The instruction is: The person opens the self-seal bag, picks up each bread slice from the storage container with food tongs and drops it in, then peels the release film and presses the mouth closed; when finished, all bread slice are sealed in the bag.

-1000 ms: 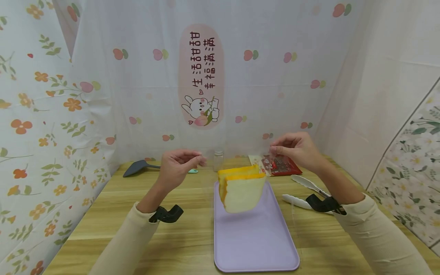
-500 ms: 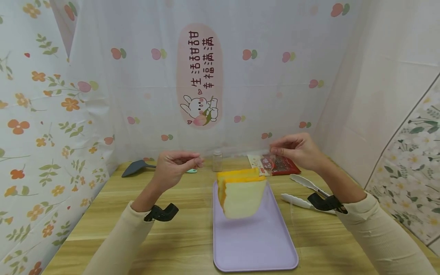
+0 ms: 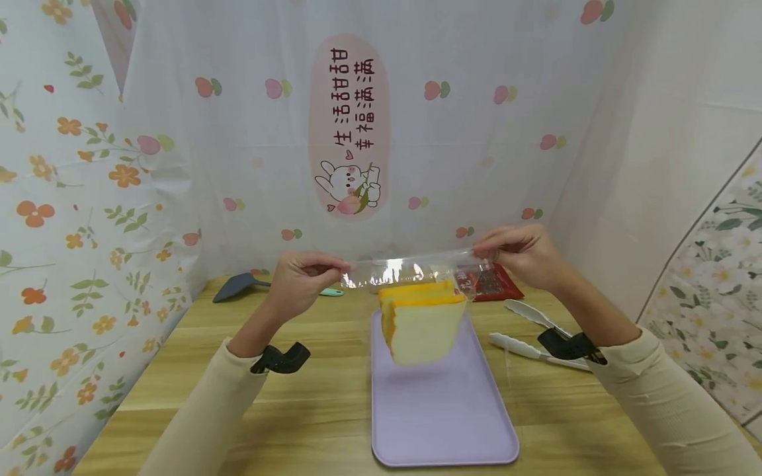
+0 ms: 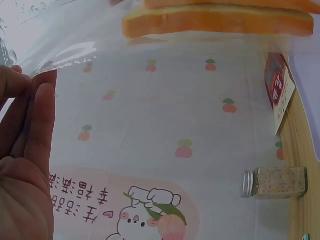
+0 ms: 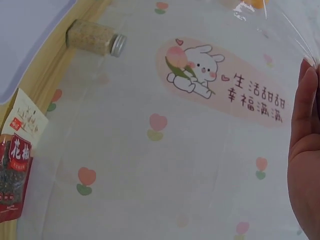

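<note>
In the head view a clear plastic bag is stretched between both hands, its upper strip catching the light. Slices of white bread with orange-yellow crust hang inside it, above a lilac tray. My left hand pinches the bag's left top corner between thumb and fingers. At the right corner, my right hand pinches the film likewise. The left wrist view shows the left fingertips on the film and the crusts above. In the right wrist view the right hand is partly cut off.
Metal tongs with pale tips lie right of the tray. A red spice packet lies behind, and a glass jar with a metal lid stands at the back. A dark spatula is at back left. Patterned curtains surround the wooden table.
The bag's upper strip has tilted and now shows as a shiny band between the hands. The bread has risen slightly. Both hands keep their pinch and have shifted only a little.
</note>
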`<state>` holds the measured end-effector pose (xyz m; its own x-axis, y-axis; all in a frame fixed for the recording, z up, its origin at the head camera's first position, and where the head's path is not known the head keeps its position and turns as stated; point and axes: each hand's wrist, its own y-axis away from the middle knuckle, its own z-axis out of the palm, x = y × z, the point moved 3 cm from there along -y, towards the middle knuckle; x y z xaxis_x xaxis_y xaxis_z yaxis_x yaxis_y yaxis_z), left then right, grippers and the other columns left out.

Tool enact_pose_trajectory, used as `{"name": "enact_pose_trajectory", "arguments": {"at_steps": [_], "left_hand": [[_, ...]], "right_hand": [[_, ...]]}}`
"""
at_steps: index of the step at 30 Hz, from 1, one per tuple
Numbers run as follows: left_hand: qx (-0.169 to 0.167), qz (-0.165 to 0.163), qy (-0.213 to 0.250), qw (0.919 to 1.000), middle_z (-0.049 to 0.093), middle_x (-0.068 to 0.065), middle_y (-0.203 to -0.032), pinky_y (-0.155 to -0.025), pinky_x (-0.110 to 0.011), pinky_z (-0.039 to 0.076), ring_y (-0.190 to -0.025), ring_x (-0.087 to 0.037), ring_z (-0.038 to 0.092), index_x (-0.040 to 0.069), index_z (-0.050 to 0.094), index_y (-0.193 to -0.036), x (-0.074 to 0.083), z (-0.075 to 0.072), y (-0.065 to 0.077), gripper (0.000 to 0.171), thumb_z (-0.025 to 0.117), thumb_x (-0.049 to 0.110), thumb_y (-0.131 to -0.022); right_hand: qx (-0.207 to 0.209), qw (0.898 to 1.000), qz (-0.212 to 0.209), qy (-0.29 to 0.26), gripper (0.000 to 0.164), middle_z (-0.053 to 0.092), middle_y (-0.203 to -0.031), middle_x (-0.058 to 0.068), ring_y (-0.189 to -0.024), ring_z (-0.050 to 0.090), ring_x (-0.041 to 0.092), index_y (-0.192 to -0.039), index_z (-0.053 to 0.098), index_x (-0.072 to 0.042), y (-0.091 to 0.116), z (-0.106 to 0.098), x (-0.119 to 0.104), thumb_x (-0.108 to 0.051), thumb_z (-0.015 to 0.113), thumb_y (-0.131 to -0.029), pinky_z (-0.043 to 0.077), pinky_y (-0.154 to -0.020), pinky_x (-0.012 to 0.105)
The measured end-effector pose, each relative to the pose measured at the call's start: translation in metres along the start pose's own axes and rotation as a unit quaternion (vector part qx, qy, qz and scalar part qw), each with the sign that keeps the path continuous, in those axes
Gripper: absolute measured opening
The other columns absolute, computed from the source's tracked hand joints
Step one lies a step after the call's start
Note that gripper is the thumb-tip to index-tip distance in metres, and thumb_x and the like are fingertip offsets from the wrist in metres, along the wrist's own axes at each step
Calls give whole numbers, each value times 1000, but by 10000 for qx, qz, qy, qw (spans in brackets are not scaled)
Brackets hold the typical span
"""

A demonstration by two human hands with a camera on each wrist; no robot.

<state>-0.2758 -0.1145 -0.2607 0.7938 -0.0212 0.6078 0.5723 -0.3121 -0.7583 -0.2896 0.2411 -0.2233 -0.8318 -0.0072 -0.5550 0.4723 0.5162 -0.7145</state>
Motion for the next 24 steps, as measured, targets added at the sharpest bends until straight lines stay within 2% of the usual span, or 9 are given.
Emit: {"name": "enact_pose_trajectory", "arguments": {"at_steps": [3, 9, 11, 17, 20, 21, 24], "left_hand": [[-109, 14, 4, 9999, 75, 7, -88, -66, -21, 56, -74, -8, 70, -15, 72, -88, 1, 1, -2, 8, 65, -18, -85], [-195, -83, -112, 9997, 74, -19, -88, -62, -20, 54, -73, -8, 69, -13, 72, -87, 1, 3, -6, 10, 64, -17, -85], [-211, -118, -111, 9996, 72, -23, -88, -63, -21, 55, -74, -8, 69, -12, 72, -87, 0, 3, -6, 10, 64, -17, -86], [-385, -222, 36, 9990, 72, -21, -89, -62, -23, 56, -72, -13, 68, -5, 75, -85, -1, 4, -7, 15, 64, -16, -87], [-444, -192, 105, 9988, 74, -14, -90, -62, -24, 55, -74, -13, 69, 0, 76, -86, -2, 5, -8, 19, 65, -15, -87], [-453, -169, 123, 9988, 75, -11, -90, -62, -24, 55, -75, -13, 70, 0, 77, -86, -1, 5, -8, 19, 65, -15, -87], [-486, -108, 160, 9986, 74, -14, -90, -64, -26, 57, -76, -12, 70, -2, 76, -86, 0, 5, -8, 17, 64, -15, -87]], "right_hand": [[-66, 9999, -35, 142, 39, 75, -93, 6, -82, 70, 15, -89, 78, 5, 0, -2, -1, 32, 51, -81, 55, -68, 19], [-153, 9994, -119, 271, 40, 75, -92, 5, -81, 69, 14, -89, 78, 3, -2, -5, 0, 33, 52, -81, 54, -68, 19], [-171, 9993, -106, 304, 42, 75, -92, 5, -82, 70, 14, -88, 79, 2, -2, -6, 1, 33, 52, -81, 55, -68, 19], [-239, 9986, -134, 446, 43, 74, -89, 5, -81, 69, 13, -84, 79, 3, -1, -9, 2, 33, 48, -79, 55, -65, 20], [-260, 9981, -140, 532, 45, 74, -88, 4, -80, 68, 13, -83, 79, 2, -2, -10, 2, 34, 47, -78, 55, -65, 20], [-259, 9980, -137, 555, 46, 74, -88, 4, -80, 68, 13, -83, 79, 1, -2, -10, 2, 34, 47, -78, 55, -65, 20], [-258, 9978, -114, 599, 48, 74, -88, 4, -79, 68, 13, -83, 80, -1, -2, -11, 1, 34, 47, -78, 55, -66, 20]]}}
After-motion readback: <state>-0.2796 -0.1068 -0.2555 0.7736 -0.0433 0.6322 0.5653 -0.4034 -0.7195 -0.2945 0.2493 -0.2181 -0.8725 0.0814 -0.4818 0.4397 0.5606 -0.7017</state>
